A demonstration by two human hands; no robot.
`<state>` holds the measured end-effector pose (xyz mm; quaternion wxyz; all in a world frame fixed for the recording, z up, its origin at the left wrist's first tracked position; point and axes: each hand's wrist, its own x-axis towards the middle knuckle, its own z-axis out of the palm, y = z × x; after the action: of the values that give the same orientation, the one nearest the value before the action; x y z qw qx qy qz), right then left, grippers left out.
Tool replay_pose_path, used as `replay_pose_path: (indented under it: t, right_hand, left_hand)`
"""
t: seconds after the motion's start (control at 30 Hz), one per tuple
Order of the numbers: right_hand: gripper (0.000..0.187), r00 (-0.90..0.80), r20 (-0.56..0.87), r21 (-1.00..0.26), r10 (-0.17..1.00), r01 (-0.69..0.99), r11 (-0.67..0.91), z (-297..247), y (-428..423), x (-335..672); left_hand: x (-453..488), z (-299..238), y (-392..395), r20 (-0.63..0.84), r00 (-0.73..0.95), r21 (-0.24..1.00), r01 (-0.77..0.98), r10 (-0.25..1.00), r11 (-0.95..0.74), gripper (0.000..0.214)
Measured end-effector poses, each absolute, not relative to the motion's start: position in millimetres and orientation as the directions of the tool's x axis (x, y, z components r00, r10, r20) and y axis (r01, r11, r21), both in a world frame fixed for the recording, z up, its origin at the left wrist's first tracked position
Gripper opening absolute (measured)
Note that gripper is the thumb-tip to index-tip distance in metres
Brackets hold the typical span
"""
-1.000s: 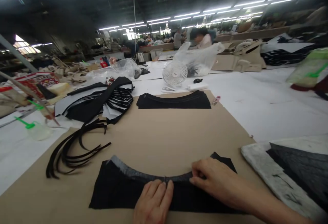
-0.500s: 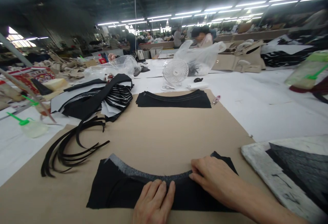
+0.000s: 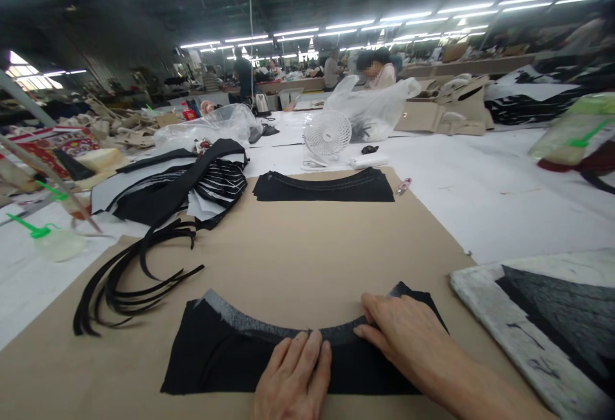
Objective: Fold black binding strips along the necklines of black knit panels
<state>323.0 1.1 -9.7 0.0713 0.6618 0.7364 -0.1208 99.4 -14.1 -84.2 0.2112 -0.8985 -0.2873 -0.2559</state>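
Note:
A black fabric piece point(image 3: 216, 359) with a concave upper edge lies before me on brown paper. Grey fuzzy material shows along that curve. My left hand point(image 3: 295, 372) rests on the middle of the piece, fingers stretched out and the tips at the curved edge. Farther right, my right hand point(image 3: 401, 327) grips the same edge between thumb and bent fingers; the exact pinch is partly hidden. A similar stack of black fabric pieces point(image 3: 321, 189) lies at the paper's far end.
Black strips point(image 3: 115, 285) and a pile of striped black-and-white pieces point(image 3: 192, 183) lie to the left. Beyond stand a white fan point(image 3: 327, 135) and a plastic bag point(image 3: 379, 109). A pale slab point(image 3: 480, 279) holding dark material is at right. Green-nozzled bottles point(image 3: 57, 244) stand far left.
My left hand has slid slightly right along the fabric. My right hand keeps to the curved edge, its thumb and fingers shifted a little. The whole view has moved slightly.

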Motion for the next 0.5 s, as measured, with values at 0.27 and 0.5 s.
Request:
replay_pose_path:
  t: [0.27,0.5]
  right_hand:
    - [0.014,-0.103,-0.168,-0.184,0.98,0.98,0.071,-9,-6,329]
    - [0.012,-0.057,-0.251,-0.404,0.966,0.913,-0.051,-4,7,376]
  left_hand:
    - [118,-82,-9,0.495,0.776,-0.281,0.57,0.392,-0.772,0.035]
    - [125,-95,-5,0.581,0.722,-0.278,0.61,0.376,-0.741,0.033]
